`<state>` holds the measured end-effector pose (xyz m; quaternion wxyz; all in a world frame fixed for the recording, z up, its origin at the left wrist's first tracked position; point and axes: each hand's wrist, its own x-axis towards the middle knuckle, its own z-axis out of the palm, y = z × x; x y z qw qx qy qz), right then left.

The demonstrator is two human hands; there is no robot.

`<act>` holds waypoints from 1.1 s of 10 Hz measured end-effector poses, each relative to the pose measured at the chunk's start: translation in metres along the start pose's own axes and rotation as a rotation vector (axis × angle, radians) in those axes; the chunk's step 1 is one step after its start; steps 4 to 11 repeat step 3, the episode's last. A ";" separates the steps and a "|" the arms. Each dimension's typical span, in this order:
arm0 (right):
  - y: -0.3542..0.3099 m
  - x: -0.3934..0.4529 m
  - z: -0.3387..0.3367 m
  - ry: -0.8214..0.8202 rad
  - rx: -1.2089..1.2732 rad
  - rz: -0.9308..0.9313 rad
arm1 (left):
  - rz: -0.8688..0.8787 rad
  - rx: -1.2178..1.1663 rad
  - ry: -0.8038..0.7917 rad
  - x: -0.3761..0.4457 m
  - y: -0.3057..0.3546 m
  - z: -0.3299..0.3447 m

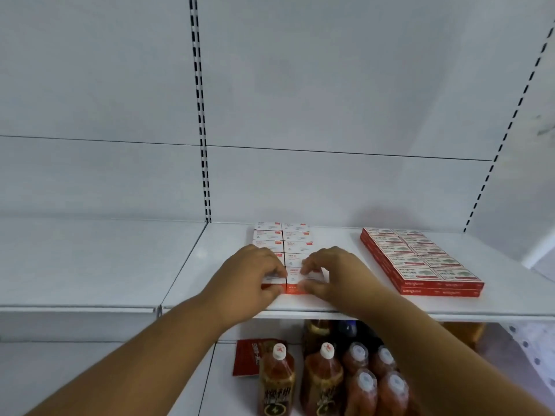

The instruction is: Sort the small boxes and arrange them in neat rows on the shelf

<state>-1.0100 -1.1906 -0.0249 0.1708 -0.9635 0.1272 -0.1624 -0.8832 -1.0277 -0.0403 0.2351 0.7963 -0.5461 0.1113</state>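
Observation:
Small white-and-red boxes lie in two neat columns on the white shelf, running from the back wall to the front. My left hand grips the front box of the left column, fingers curled over its top. My right hand pinches the front box of the right column between thumb and fingertips. To the right, red boxes form a flat block, two columns wide and two layers high.
The neighbouring shelf bay lies to the left, past a slotted upright. Below the shelf stand several bottles of reddish drink and a red packet. A perforated panel shows at the lower right.

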 end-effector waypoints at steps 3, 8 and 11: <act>-0.005 -0.005 -0.012 0.091 0.010 -0.032 | -0.101 0.016 0.087 -0.004 0.018 -0.012; -0.005 -0.005 -0.012 0.091 0.010 -0.032 | -0.101 0.016 0.087 -0.004 0.018 -0.012; -0.005 -0.005 -0.012 0.091 0.010 -0.032 | -0.101 0.016 0.087 -0.004 0.018 -0.012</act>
